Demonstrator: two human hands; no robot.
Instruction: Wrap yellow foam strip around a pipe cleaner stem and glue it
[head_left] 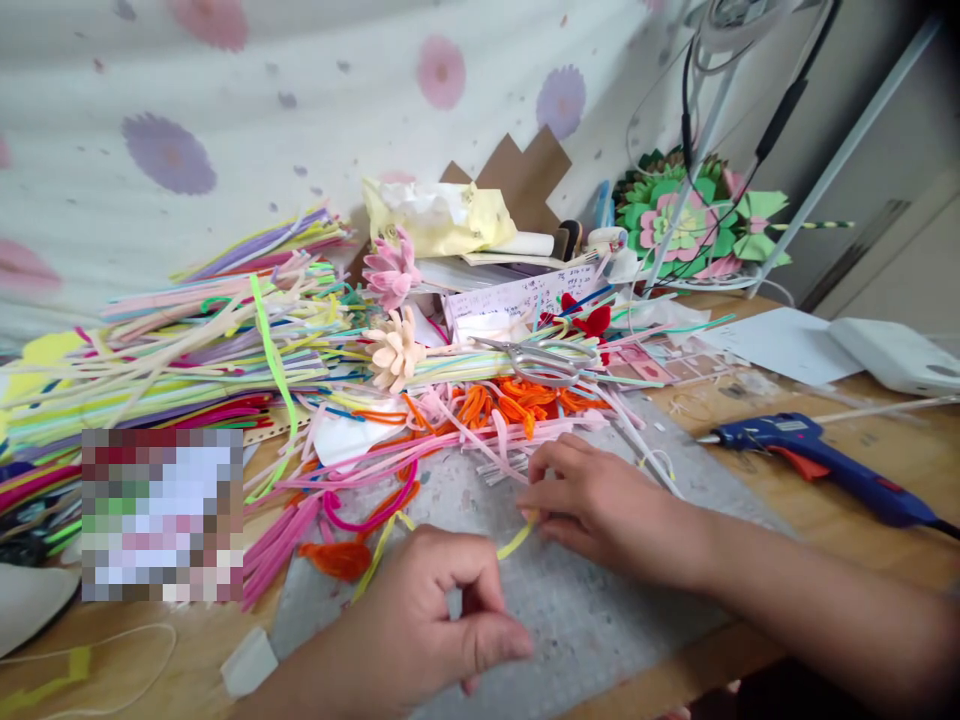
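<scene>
My right hand (600,505) pinches the end of a yellow pipe cleaner (516,541) over the grey mat (555,610). My left hand (442,610) is curled in front of that strip, its thumb pointing right. The yellow strip passes behind my left fingers, and whether they grip it is hidden. Left of my hands lie an orange pipe-cleaner piece (341,560) and a magenta curved one (375,515). Orange looped pieces (517,402) rest beyond my right hand, among pink strips.
Piles of coloured pipe cleaners (187,350) cover the left. Scissors (544,360) lie on the strips at the back. A blue glue gun (832,465) rests on the wooden table at right, below a white device (900,355). Paper flowers (679,230) stand behind.
</scene>
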